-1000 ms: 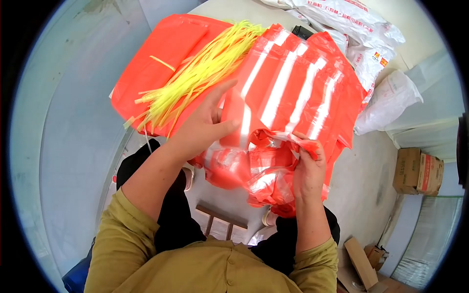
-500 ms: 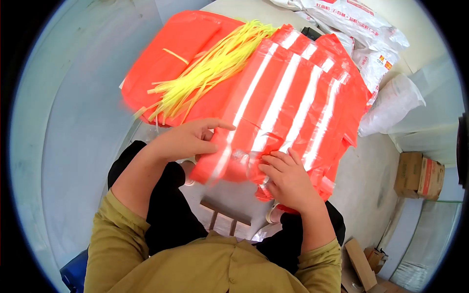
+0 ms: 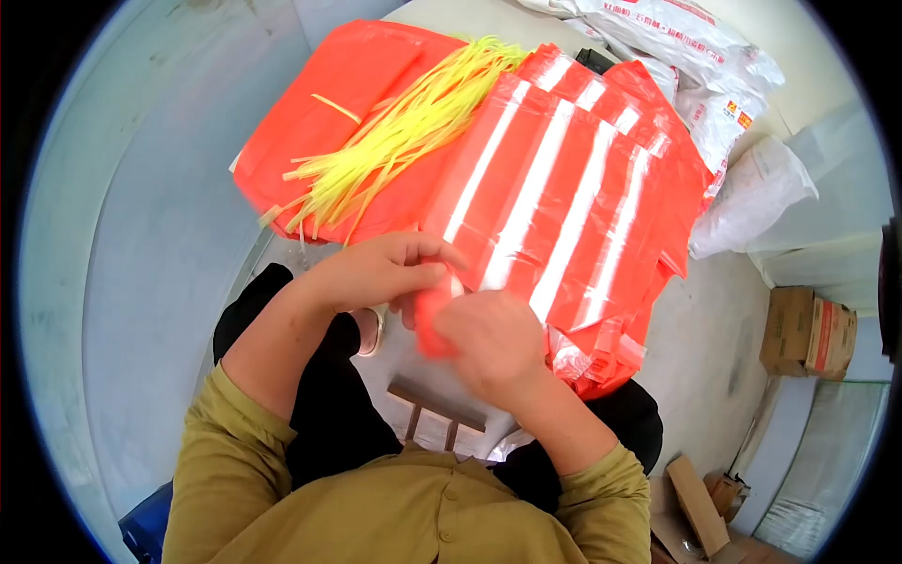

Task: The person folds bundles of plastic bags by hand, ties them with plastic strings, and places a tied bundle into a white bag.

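Orange plastic sheets with silvery white stripes (image 3: 554,188) lie spread in front of me. My left hand (image 3: 399,268) is closed on the near left edge of the orange sheet, where it is bunched up. Beside it, my right hand (image 3: 490,343) is closed on the same bunched part, slightly blurred, with its fingertips partly hidden. Left of the striped sheets, a bundle of yellow strips (image 3: 404,132) rests on folded orange material (image 3: 329,85). Crumpled orange ends (image 3: 592,362) hang at the near right.
White printed sacks (image 3: 691,47) lie at the back right, with a whitish bag (image 3: 761,193) below them. Cardboard boxes (image 3: 789,334) stand on the right. A wooden stool frame (image 3: 437,409) is between my legs, and loose cardboard (image 3: 697,508) is at the lower right.
My right hand has moved left to beside my left hand and closed on the sheet's edge. The crumpled near part has been flattened, then its left edge gathered up.
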`<state>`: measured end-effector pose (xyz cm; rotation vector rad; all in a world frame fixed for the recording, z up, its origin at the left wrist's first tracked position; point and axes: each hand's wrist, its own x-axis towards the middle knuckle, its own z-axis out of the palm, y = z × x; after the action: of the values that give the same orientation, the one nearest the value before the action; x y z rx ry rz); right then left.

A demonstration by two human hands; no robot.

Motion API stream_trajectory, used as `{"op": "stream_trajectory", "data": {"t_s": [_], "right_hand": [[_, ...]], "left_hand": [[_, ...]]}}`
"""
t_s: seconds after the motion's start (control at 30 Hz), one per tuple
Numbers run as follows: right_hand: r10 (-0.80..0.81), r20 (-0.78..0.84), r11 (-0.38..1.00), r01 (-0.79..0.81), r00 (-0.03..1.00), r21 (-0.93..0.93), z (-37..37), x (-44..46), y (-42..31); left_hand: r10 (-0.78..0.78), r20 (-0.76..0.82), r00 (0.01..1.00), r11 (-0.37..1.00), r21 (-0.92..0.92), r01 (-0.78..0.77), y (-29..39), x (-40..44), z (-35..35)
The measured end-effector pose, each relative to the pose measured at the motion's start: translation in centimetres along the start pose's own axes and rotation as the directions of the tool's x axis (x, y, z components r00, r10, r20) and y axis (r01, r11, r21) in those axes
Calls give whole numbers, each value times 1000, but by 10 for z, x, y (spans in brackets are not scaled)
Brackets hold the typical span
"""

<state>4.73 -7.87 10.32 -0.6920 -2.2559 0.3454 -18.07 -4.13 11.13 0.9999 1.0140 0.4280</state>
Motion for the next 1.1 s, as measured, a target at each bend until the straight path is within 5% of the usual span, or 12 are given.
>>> {"op": "stream_trajectory", "data": {"t_s": [0.07,0.13,0.27,0.37,0.47,0.57,0.67,0.77,0.9,1.0,1.1], "right_hand": [[285,-56,950,-274,957,149,-8,-1,2],[658,-99,719,-583,747,379,-17,2,4],[818,-58,520,-692,573,500,-30,-8,46],[823,17,514,-757,568,403,-37,-22,64],[853,161,456,-859,496,231,-37,-38,78],[849,186,487,-869,495,90,-38,-39,78],[772,115,630,-776,625,-9,-35,-40,76],[721,109,693,-711,685,-118,-34,-37,73],[716,111,695,-688,689,-210,-41,-40,68],[491,44,832,-453,870,-320,-47,-55,68],[293,221,918,-209,930,-338,-44,-67,60]], "left_hand": [[-55,-93,994,982,173,70,16,-7,3],[101,-243,965,953,303,-23,3,5,4],[225,-355,907,857,516,-11,11,17,12],[495,-374,784,573,819,30,2,40,10],[545,-335,769,393,912,119,4,49,18],[554,-293,779,279,947,158,8,52,30],[699,-56,713,173,981,-92,-8,64,37],[669,251,700,104,901,-422,-13,73,52],[619,339,709,45,886,-462,-19,77,58],[572,343,745,47,894,-447,-16,71,58],[580,351,735,44,887,-459,-18,71,58]]}}
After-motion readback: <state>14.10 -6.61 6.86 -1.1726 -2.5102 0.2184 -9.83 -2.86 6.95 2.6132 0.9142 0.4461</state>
